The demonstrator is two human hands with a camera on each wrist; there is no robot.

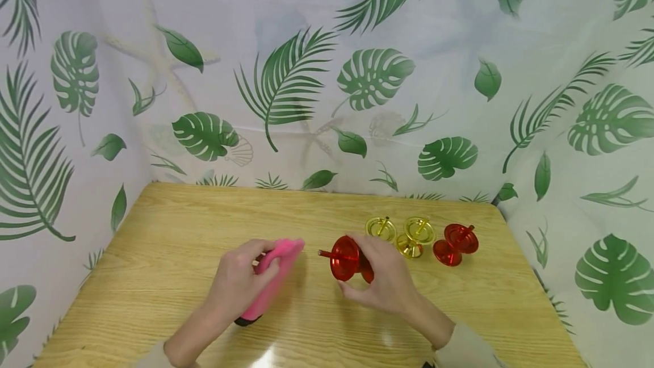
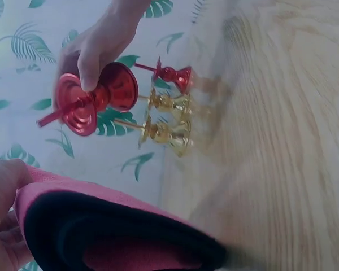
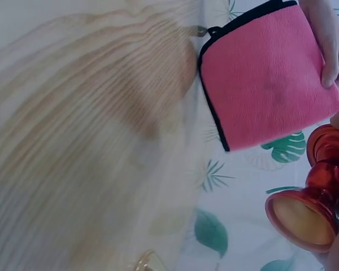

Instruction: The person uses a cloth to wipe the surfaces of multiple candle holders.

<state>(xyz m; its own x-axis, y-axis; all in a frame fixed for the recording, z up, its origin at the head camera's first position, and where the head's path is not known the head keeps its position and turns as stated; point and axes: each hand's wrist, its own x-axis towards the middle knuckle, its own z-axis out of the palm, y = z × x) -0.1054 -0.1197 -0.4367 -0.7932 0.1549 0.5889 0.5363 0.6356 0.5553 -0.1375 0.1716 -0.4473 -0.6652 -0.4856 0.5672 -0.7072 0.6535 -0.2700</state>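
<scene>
A folded pink cloth point(image 1: 278, 277) with black edging is pinched in my left hand point(image 1: 237, 277), raised a little off the table. In the right wrist view the cloth point(image 3: 265, 79) hangs as a flat folded panel. To its right, my right hand point(image 1: 385, 271) grips a red metallic candle holder point(image 1: 344, 260) with its fingers curled round it. The candle holder is tipped sideways, its spike aimed left at the cloth. Its hollow base point(image 3: 302, 220) shows in the right wrist view. Cloth and candle holder are apart.
Behind my right hand, two gold candle holders point(image 1: 411, 247) and another red candle holder point(image 1: 449, 251) stand upright in a row on the wooden table point(image 1: 204, 214). A leaf-printed white curtain point(image 1: 306, 169) borders the table's back and sides.
</scene>
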